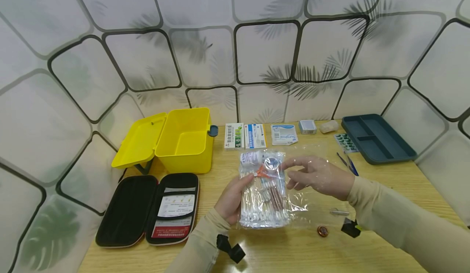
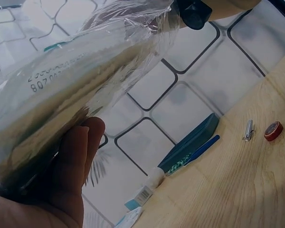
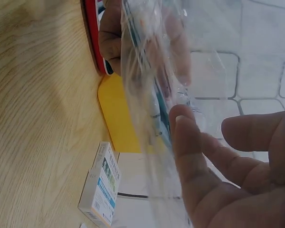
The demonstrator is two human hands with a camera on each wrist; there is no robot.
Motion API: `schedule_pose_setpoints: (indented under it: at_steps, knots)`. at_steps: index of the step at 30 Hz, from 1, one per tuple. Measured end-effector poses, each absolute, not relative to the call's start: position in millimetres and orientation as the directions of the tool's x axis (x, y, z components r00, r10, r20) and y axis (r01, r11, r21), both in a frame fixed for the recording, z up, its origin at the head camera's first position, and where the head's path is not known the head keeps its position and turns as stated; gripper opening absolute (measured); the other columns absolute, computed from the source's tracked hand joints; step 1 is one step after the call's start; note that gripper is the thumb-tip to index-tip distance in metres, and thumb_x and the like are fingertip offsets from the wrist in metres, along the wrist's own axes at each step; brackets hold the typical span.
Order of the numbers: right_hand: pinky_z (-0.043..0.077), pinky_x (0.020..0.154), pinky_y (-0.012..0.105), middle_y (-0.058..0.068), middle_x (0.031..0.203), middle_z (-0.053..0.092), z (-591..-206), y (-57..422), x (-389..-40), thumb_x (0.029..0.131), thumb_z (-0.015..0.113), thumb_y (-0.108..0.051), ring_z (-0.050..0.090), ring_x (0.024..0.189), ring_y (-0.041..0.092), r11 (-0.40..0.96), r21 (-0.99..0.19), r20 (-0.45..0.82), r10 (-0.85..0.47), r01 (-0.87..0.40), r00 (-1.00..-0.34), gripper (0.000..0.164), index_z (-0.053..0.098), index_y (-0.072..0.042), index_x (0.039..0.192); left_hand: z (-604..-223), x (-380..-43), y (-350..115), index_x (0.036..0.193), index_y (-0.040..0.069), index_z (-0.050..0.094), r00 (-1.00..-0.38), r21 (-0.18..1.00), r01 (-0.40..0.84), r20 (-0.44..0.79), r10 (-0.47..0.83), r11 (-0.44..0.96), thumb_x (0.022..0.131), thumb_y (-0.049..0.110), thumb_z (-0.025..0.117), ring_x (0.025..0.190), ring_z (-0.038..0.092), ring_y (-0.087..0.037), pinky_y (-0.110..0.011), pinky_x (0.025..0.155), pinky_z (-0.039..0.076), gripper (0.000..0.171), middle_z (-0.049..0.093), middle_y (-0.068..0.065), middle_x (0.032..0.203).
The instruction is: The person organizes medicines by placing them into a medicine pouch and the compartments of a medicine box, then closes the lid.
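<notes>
Showing left-wrist only: bag [image 2: 80,92] digits [image 2: 46,81]

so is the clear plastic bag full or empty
Not empty: cotton swabs and an orange item show through the clear plastic bag in the left hand. Whether it's packed full, I can't tell.

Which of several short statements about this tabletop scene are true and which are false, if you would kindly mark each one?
1. The left hand grips a clear plastic bag holding white-tipped swabs. True.
2. The right hand grips the yellow rectangular plastic box. False: the right hand is at the bag, away from the box.
3. The dark blue-grey rectangular plastic tray has compartments. True.
4. The black case with rounded corners is closed. False: the case lies open.
</notes>
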State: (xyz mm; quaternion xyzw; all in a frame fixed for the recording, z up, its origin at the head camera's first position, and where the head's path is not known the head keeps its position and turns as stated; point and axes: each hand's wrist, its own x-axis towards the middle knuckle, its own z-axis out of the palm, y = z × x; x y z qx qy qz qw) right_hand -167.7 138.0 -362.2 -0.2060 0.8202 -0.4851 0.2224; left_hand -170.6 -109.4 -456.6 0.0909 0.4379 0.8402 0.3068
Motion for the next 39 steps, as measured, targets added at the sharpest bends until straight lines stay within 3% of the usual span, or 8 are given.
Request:
schedule_pose_setpoints:
  at_steps: [11,15,20,22,24,28,33,39]
  knots:
    - [0.055,0.078,0.037,0.018,0.123,0.053,-356,150,-169,0.104,0.042,-0.025,0.06,0.087,0.029,0.42,-0.902,-0.182,-0.579,-0.099,-0.795,0.043,0.045,-0.002,0.14,-457,-174,-111,0.14,0.006,0.042,-0.791,0.777,-0.461,-0.139,0.597,-0.43,0.099,0.039,0.046,0.097,0.067,-0.025,-0.042,0.082,0.056,0.052,0.064,-0.015,0.118]
    - [0.055,0.078,0.034,0.016,0.117,0.056,-340,167,-167,0.104,0.042,-0.019,0.059,0.086,0.021,0.314,-0.939,-0.072,-0.578,-0.14,-0.813,0.035,0.051,0.001,0.132,-456,-177,-115,0.14,0.005,0.04,-0.793,0.752,-0.485,-0.163,0.587,-0.447,0.1,0.04,0.043,0.098,0.067,-0.025,-0.041,0.083,0.055,0.053,0.064,-0.014,0.116]
    - [0.053,0.063,0.03,0.01,0.096,0.062,-336,204,-156,0.1,0.046,-0.002,0.057,0.075,0.018,0.197,-0.941,0.157,-0.464,-0.275,-0.872,0.02,0.056,0.005,0.116,-451,-184,-128,0.143,0.005,0.035,-0.837,0.715,-0.471,-0.177,0.518,-0.516,0.102,0.038,0.037,0.103,0.064,-0.023,-0.039,0.089,0.053,0.053,0.062,-0.011,0.12]
    - [0.051,0.06,0.03,0.009,0.091,0.061,-348,220,-153,0.099,0.048,-0.001,0.056,0.073,0.019,0.26,-0.922,0.165,-0.41,-0.288,-0.897,0.017,0.057,0.005,0.112,-449,-187,-133,0.144,0.006,0.033,-0.863,0.706,-0.447,-0.178,0.473,-0.55,0.103,0.038,0.035,0.105,0.062,-0.021,-0.036,0.091,0.052,0.052,0.06,-0.008,0.121]
    - [0.049,0.058,0.029,0.003,0.088,0.061,-370,234,-153,0.099,0.053,-0.009,0.055,0.072,0.015,0.437,-0.856,0.108,-0.372,-0.276,-0.922,0.015,0.06,-0.001,0.11,-447,-189,-138,0.145,0.008,0.031,-0.884,0.699,-0.421,-0.174,0.433,-0.578,0.103,0.037,0.034,0.107,0.059,-0.02,-0.034,0.093,0.05,0.051,0.058,-0.007,0.123]
    - [0.05,0.062,0.026,-0.006,0.093,0.063,-423,258,-157,0.092,0.065,-0.032,0.057,0.077,0.007,0.753,-0.589,-0.07,-0.409,-0.293,-0.91,0.026,0.064,-0.012,0.109,-446,-192,-143,0.148,0.011,0.026,-0.907,0.698,-0.379,-0.151,0.393,-0.607,0.104,0.036,0.033,0.112,0.055,-0.018,-0.033,0.097,0.046,0.051,0.052,-0.005,0.128]
    - [0.047,0.064,0.025,-0.009,0.093,0.058,-477,272,-153,0.081,0.075,-0.041,0.052,0.078,0.004,0.801,-0.479,-0.216,-0.503,-0.358,-0.837,0.034,0.065,-0.018,0.102,-447,-193,-143,0.147,0.013,0.029,-0.907,0.687,-0.388,-0.163,0.389,-0.615,0.103,0.037,0.034,0.114,0.054,-0.019,-0.034,0.099,0.045,0.05,0.051,-0.006,0.131]
    - [0.035,0.056,0.021,-0.012,0.076,0.045,-497,273,-152,0.081,0.077,-0.029,0.04,0.067,0.002,0.792,-0.45,-0.153,-0.524,-0.413,-0.838,0.02,0.057,-0.027,0.081,-449,-193,-142,0.148,0.012,0.028,-0.901,0.699,-0.38,-0.13,0.414,-0.606,0.103,0.04,0.034,0.118,0.052,-0.021,-0.035,0.102,0.043,0.053,0.047,-0.01,0.137]
